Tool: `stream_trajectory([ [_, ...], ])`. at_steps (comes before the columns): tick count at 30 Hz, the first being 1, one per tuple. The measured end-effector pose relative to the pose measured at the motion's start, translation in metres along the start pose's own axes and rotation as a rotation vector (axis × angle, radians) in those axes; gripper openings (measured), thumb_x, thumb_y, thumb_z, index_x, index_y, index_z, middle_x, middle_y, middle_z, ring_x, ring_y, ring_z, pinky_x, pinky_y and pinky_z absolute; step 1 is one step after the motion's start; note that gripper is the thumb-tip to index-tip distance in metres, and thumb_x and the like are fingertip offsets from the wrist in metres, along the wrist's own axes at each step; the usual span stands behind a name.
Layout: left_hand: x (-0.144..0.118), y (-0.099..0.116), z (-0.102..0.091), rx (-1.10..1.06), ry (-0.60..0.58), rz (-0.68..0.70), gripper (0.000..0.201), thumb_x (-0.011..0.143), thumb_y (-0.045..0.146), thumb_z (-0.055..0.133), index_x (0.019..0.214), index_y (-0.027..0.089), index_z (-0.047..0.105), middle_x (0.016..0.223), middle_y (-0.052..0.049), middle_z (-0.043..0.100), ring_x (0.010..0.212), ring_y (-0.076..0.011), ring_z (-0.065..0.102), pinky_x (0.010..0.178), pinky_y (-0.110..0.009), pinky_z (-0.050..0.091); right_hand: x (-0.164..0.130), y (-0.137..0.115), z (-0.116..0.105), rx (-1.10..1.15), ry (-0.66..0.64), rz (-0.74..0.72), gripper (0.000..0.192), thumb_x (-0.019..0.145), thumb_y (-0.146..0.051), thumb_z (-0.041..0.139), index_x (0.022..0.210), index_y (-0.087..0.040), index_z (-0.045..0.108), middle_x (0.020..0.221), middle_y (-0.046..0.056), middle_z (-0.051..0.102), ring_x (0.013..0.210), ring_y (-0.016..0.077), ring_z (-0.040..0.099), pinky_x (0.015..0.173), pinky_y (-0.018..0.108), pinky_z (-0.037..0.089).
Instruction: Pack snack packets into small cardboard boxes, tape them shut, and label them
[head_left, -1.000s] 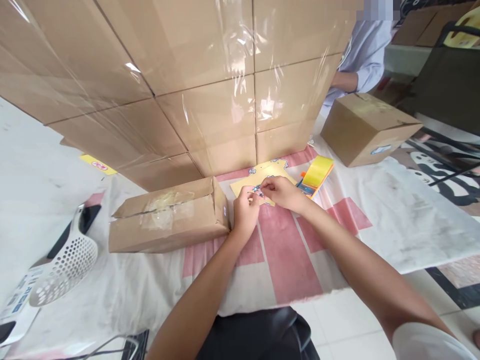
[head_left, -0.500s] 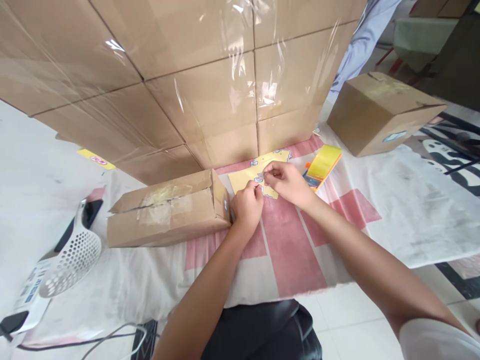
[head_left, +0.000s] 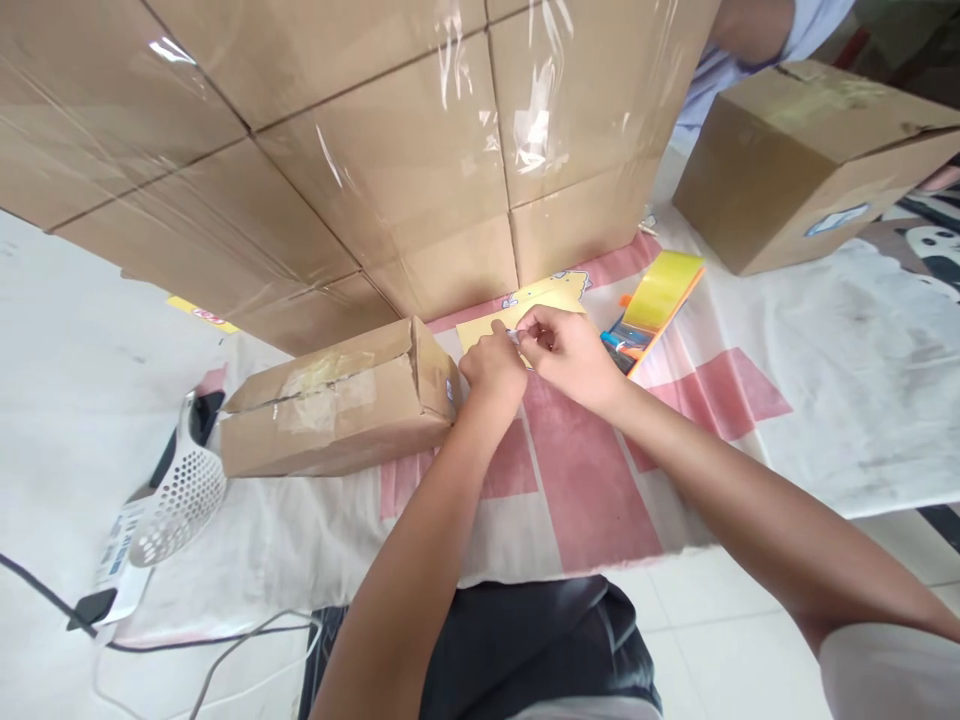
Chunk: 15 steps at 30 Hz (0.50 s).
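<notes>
My left hand [head_left: 492, 370] and my right hand [head_left: 568, 352] meet over a yellow sticker sheet [head_left: 525, 305] that lies on the pink and white cloth [head_left: 577, 470]. Both hands pinch one small bluish sticker [head_left: 514, 337] between their fingertips, just above the sheet. The hands hide most of the sticker. A long, taped cardboard box [head_left: 337, 400] lies right beside my left hand. A yellow tape roll on its dispenser [head_left: 654, 300] lies just right of my right hand.
A wall of stacked cardboard boxes wrapped in clear film [head_left: 360, 140] stands right behind the sheet. Another box [head_left: 802, 160] sits at the right, with a person's arm [head_left: 757, 25] behind it. A white perforated scoop [head_left: 176, 495], a labelled packet and cables lie at the left.
The view has tilted down and moved closer. My hands have shifted slightly up the yellow sheet and closed together on the small sticker.
</notes>
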<state>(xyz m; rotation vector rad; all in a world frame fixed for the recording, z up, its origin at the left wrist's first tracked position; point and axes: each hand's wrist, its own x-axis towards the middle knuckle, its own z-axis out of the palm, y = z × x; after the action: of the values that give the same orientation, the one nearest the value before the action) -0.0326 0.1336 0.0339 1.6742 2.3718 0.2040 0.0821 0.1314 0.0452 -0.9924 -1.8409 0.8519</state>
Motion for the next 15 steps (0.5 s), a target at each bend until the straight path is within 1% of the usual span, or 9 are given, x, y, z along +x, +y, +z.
stream_trajectory([
  [2,0.000,0.001,-0.001,0.025,0.022,-0.017,0.030,0.098,0.023,0.046,0.122,0.014,0.062,0.103,-0.021,0.075,0.095,-0.0328,0.073,0.074,-0.037,0.050,0.001,0.002,-0.003,-0.010,0.032,0.001,0.009,0.081,-0.014,0.053,0.076,-0.020,0.058,0.074,0.000,0.065,0.063,0.0124,0.057,0.061,0.024,0.042],
  [4,-0.007,-0.001,0.003,0.043,0.054,-0.008,0.030,0.100,0.025,0.043,0.120,0.014,0.062,0.102,-0.022,0.075,0.094,-0.0324,0.073,0.075,-0.037,0.051,0.002,0.003,-0.005,-0.029,0.074,0.012,0.007,0.082,-0.015,0.054,0.078,-0.020,0.059,0.073,0.000,0.065,0.060,0.0121,0.055,0.060,0.024,0.042],
  [7,-0.021,-0.007,0.008,0.061,0.084,0.035,0.032,0.103,0.026,0.038,0.113,0.016,0.066,0.100,-0.019,0.075,0.091,-0.0306,0.074,0.075,-0.037,0.051,0.004,0.003,-0.008,-0.036,0.136,0.032,0.006,0.082,-0.017,0.056,0.079,-0.020,0.060,0.071,-0.001,0.065,0.055,0.0111,0.051,0.057,0.024,0.040],
  [9,-0.034,-0.009,0.008,0.070,0.092,0.065,0.034,0.103,0.024,0.036,0.109,0.017,0.068,0.097,-0.017,0.075,0.087,-0.0289,0.074,0.074,-0.035,0.051,0.004,0.002,-0.009,-0.021,0.150,0.029,0.005,0.081,-0.017,0.056,0.078,-0.020,0.060,0.070,-0.001,0.064,0.053,0.0107,0.050,0.056,0.024,0.040],
  [11,-0.051,-0.009,0.004,0.073,0.093,0.096,0.033,0.102,0.021,0.037,0.107,0.018,0.070,0.091,-0.015,0.075,0.082,-0.0278,0.073,0.071,-0.034,0.051,0.004,0.001,-0.009,-0.002,0.144,0.018,0.006,0.081,-0.017,0.057,0.078,-0.020,0.061,0.070,-0.001,0.065,0.054,0.0106,0.051,0.056,0.023,0.040],
  [13,-0.076,-0.015,-0.003,0.031,0.124,0.167,0.029,0.100,0.019,0.041,0.106,0.019,0.070,0.084,-0.011,0.075,0.074,-0.0261,0.072,0.066,-0.033,0.049,0.003,0.000,-0.008,0.021,0.126,0.014,0.007,0.080,-0.016,0.056,0.078,-0.020,0.062,0.072,-0.001,0.066,0.055,0.0105,0.053,0.056,0.023,0.041],
  [14,-0.090,-0.023,-0.006,-0.019,0.169,0.227,0.028,0.100,0.019,0.043,0.107,0.020,0.070,0.082,-0.009,0.074,0.071,-0.0248,0.071,0.064,-0.032,0.049,0.002,-0.001,-0.006,0.040,0.116,0.012,0.007,0.080,-0.016,0.056,0.079,-0.020,0.062,0.072,-0.001,0.066,0.056,0.0106,0.054,0.057,0.023,0.041],
  [15,-0.105,-0.035,-0.009,-0.088,0.247,0.314,0.026,0.099,0.019,0.044,0.108,0.022,0.069,0.081,-0.007,0.074,0.069,-0.0230,0.071,0.063,-0.032,0.048,0.000,-0.001,-0.003,0.070,0.105,0.009,0.008,0.080,-0.016,0.057,0.079,-0.020,0.064,0.072,-0.001,0.066,0.057,0.0107,0.054,0.057,0.023,0.042],
])
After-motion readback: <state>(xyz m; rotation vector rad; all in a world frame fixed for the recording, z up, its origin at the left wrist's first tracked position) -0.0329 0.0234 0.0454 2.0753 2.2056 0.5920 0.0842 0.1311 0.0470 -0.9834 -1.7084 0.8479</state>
